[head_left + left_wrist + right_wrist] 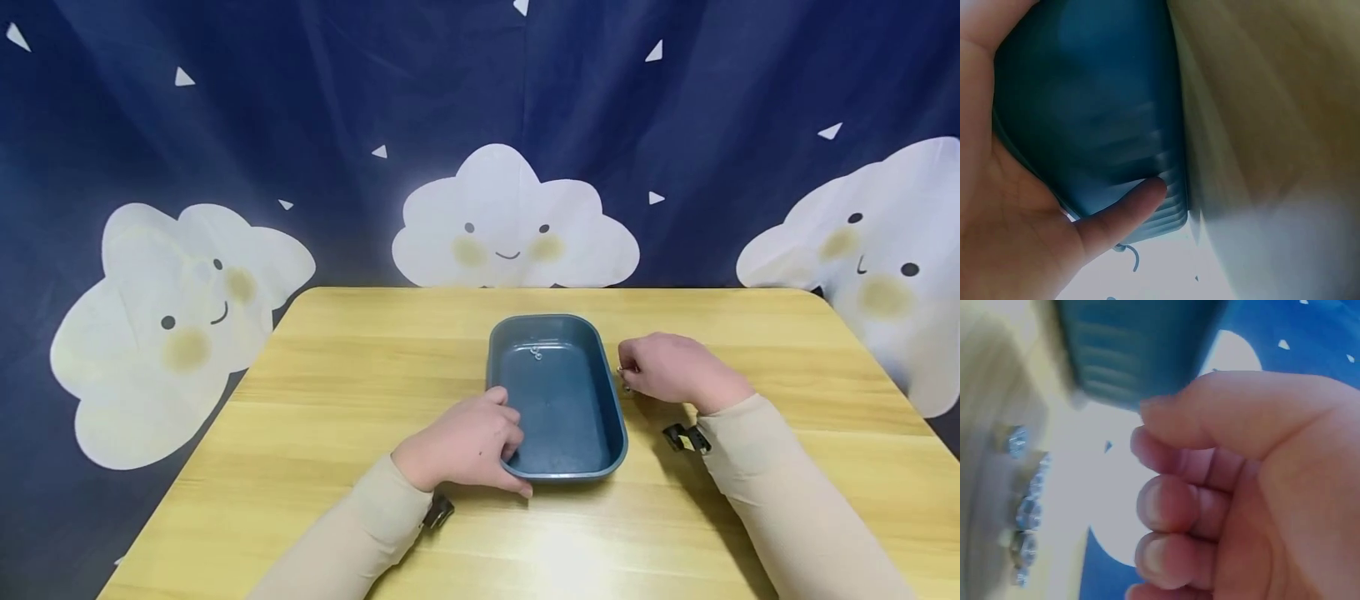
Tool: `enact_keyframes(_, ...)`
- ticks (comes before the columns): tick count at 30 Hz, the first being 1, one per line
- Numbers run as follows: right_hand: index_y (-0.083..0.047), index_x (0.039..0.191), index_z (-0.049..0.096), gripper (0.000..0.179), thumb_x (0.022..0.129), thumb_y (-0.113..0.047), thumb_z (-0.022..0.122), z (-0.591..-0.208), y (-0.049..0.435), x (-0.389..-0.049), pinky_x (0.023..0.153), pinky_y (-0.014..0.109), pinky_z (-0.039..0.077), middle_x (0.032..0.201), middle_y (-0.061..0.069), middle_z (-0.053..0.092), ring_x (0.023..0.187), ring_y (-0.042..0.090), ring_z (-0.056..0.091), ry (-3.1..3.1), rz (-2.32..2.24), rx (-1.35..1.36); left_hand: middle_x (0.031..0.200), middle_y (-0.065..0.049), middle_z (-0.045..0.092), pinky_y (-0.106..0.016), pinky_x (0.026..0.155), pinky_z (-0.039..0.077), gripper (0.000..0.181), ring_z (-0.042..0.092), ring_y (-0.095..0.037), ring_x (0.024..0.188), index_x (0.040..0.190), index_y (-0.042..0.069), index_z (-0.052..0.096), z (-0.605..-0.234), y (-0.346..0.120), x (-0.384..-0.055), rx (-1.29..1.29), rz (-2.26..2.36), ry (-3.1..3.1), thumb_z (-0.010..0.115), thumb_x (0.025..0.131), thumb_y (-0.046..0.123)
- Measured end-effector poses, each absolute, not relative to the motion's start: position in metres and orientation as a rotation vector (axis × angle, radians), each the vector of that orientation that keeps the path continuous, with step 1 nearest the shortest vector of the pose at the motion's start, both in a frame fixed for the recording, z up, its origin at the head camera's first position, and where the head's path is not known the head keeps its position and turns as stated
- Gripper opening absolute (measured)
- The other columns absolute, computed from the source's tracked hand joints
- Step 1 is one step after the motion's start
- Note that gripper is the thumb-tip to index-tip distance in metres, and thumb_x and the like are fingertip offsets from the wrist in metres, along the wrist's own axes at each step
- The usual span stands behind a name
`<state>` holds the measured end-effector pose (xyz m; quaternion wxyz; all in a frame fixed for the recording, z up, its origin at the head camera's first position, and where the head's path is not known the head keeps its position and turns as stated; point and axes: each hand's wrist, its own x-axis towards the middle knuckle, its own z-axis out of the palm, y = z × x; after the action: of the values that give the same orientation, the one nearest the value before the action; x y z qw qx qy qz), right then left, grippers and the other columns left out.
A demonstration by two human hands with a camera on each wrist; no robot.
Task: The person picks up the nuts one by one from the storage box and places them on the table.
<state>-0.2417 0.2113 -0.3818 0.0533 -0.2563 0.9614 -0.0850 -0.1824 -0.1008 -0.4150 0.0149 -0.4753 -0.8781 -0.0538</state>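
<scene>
A dark blue-green plastic tub (pixel 562 417) sits on the table. My left hand (pixel 476 437) grips its near left corner, fingers over the rim and thumb (pixel 1125 212) against the outer wall. Inside, toward the far end, lie small shiny silver pieces (pixel 536 353), too small to name. Right of the tub, my right hand (pixel 671 367) hovers with curled fingers (pixel 1166 503). Its thumb and forefinger tips come together, with nothing visible between them. Several similar silver pieces (pixel 1030 512) lie on the table by this hand, blurred in the right wrist view and mostly hidden in the head view.
The light wooden table (pixel 337 400) extends around the tub on every side. Behind its far edge hangs a dark blue curtain (pixel 337 108) printed with white clouds and small triangles. A small black device (pixel 686 437) is worn at the right wrist, another (pixel 438 510) at the left.
</scene>
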Motion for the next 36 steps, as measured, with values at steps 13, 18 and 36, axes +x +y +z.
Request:
enact_keyframes(13, -0.025, 0.083, 0.061, 0.014, 0.093, -0.02, 0.069, -0.35, 0.189, -0.215, 0.059, 0.033, 0.04, 0.062, -0.014, 0.047, 0.057, 0.008, 0.045, 3.004, -0.468, -0.991, 0.063, 0.016, 0.039, -0.025, 0.066, 0.027, 0.056, 0.031, -0.014, 0.073, 0.056, 0.027, 0.047, -0.415, -0.1, -0.18, -1.495, -0.188, -2.731, 0.079, 0.069, 0.071)
enact_keyframes(18, -0.026, 0.087, 0.065, 0.011, 0.095, -0.019, 0.069, -0.339, 0.178, -0.21, 0.061, 0.032, 0.041, 0.066, -0.015, 0.048, 0.059, 0.006, 0.047, 3.022, -0.572, -1.071, 0.064, 0.015, 0.039, -0.026, 0.067, 0.028, 0.057, 0.032, -0.014, 0.073, 0.056, 0.026, 0.047, -0.415, -0.101, -0.182, -1.489, -0.181, -2.723, 0.08, 0.069, 0.07)
enact_keyframes(36, -0.02, 0.094, 0.067, 0.003, 0.094, -0.022, 0.064, -0.351, 0.124, -0.249, 0.069, 0.036, 0.048, 0.084, -0.009, 0.062, 0.072, 0.013, 0.055, 2.888, -0.521, -0.987, 0.062, 0.015, 0.038, -0.025, 0.065, 0.027, 0.057, 0.031, -0.013, 0.072, 0.055, 0.026, 0.046, -0.418, -0.102, -0.181, -1.492, -0.227, -2.707, 0.081, 0.069, 0.069)
